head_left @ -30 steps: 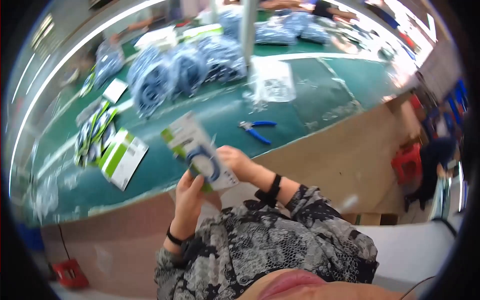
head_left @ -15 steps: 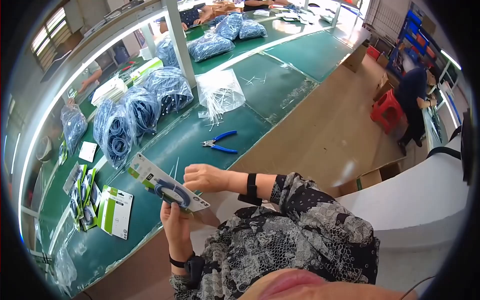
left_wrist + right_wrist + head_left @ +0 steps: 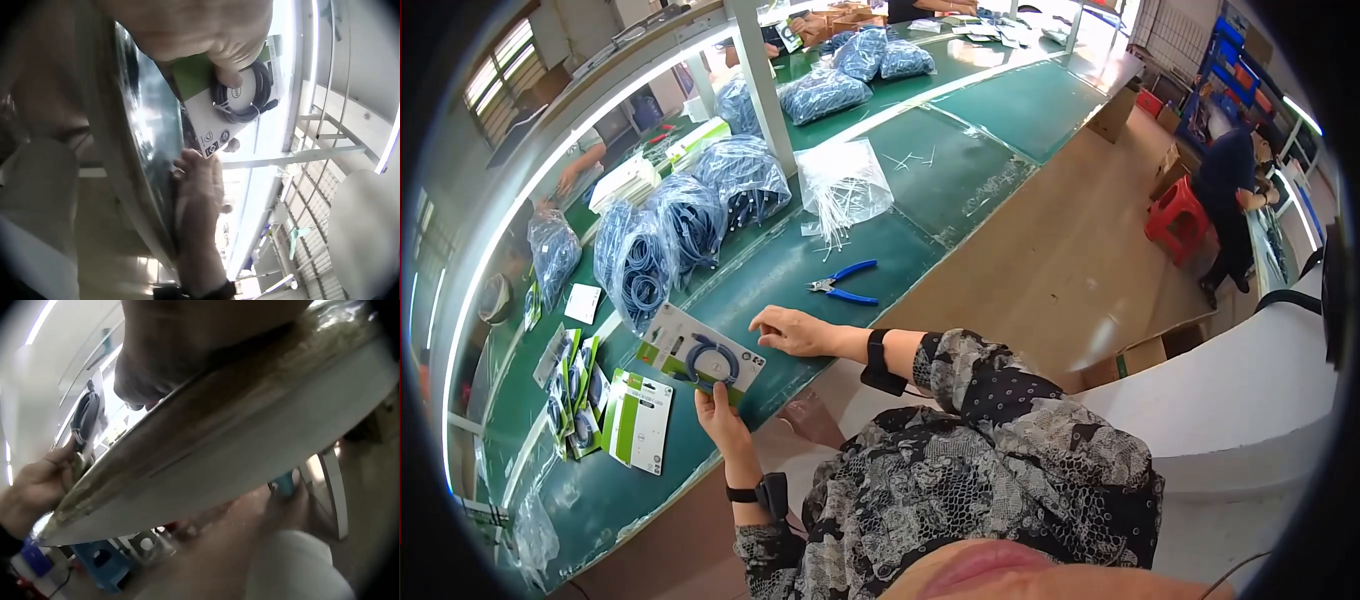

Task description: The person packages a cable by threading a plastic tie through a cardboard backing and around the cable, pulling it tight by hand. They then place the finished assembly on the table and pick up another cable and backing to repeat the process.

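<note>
In the head view my left hand (image 3: 725,425) grips the lower edge of a white and green packaging card (image 3: 745,365), its thumb on the front. A coiled dark blue cable (image 3: 716,352) is fixed to the card's face. The left wrist view shows white ties round the coiled cable (image 3: 267,84), with the thumb over the card. My right hand (image 3: 793,331) is just right of the card, over the green table, apart from it. Its fingers are loosely bent and nothing shows in them. Blue-handled cutters (image 3: 845,284) lie beyond the right hand.
At the left lie a stack of packaging cards (image 3: 638,420) and a pile of carded cables (image 3: 578,395). Bags of coiled cables (image 3: 645,260) stand along the back by a post (image 3: 762,90). An open bag of white cable ties (image 3: 847,185) lies beyond the cutters.
My left hand has carried the card left, and more of its face shows. The right hand has drawn away from it. Thin white strips beside the right hand no longer show.
</note>
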`<state>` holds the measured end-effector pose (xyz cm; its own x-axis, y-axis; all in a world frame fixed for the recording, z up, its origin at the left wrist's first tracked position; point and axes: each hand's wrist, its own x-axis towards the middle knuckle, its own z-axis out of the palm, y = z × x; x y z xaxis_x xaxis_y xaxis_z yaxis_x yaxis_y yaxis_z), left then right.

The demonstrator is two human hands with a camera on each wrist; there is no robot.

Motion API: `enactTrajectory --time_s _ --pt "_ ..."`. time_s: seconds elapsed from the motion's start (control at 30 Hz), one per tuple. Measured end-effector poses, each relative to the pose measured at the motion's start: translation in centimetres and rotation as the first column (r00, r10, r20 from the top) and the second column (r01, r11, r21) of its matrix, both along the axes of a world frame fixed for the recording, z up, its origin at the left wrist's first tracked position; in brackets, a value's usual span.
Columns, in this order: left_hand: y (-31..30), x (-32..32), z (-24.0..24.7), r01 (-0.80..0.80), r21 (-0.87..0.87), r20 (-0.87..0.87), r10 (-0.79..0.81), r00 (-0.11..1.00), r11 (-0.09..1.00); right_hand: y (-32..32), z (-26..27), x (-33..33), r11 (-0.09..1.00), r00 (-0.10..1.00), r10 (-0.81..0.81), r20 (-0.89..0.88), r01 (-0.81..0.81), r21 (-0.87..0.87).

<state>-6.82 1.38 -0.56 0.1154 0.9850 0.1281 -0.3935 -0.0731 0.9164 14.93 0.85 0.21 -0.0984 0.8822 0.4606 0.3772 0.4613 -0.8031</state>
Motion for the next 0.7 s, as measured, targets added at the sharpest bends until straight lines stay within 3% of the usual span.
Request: enactTrajectory --time_s 0.13,0.2,0.23,0.3,0.37,0.4,0.47,0.63,0.7 --pt "0.5 0.1 -0.5 0.020 -0.005 0.021 -0.020 1.000 1.000 0.0 -0.1 0.8 0.997 0.994 0.072 0.079 -0.073 0.006" --pt "0.6 -0.3 -0.5 -0.027 0.098 -0.330 0.058 0.942 0.995 0.6 -0.7 0.6 0.988 0.984 -0.007 0.176 -0.020 0.150" --pt "0.5 -0.1 -0.5 -0.045 0.047 -0.311 0.057 0.949 0.998 0.7 -1.1 0.6 0.991 0.994 -0.008 0.109 -0.007 0.136" --pt "-0.5 0.7 1.9 -0.122 -0.003 -0.320 0.114 0.940 0.993 0.9 -1.0 0.6 0.992 0.985 0.001 0.175 -0.023 0.123" --pt "0.3 -0.9 1.1 -0.052 -0.036 -0.506 0.027 0.862 0.998 1.3 -0.9 0.0 0.995 0.992 -0.028 0.121 0.016 0.098" --pt "0.7 -1.2 0.0 -0.049 -0.042 -0.478 0.023 0.878 0.998 1.8 -0.6 -0.4 0.997 0.992 -0.078 0.099 0.078 0.005" --pt "1.0 -0.7 -0.9 -0.007 -0.121 -0.118 -0.007 0.993 0.993 3.8 -0.7 -1.4 0.952 0.981 -0.193 -0.005 0.186 -0.242" --pt "1.1 -1.0 -1.1 -0.017 -0.176 -0.010 0.015 1.000 0.984 5.6 -0.4 -3.4 0.957 0.990 -0.137 0.027 0.139 -0.253" --pt "1.2 -1.2 -0.7 0.003 -0.230 0.044 0.007 0.999 0.973 5.1 -0.4 -3.3 0.990 0.988 -0.067 0.142 0.083 -0.111"
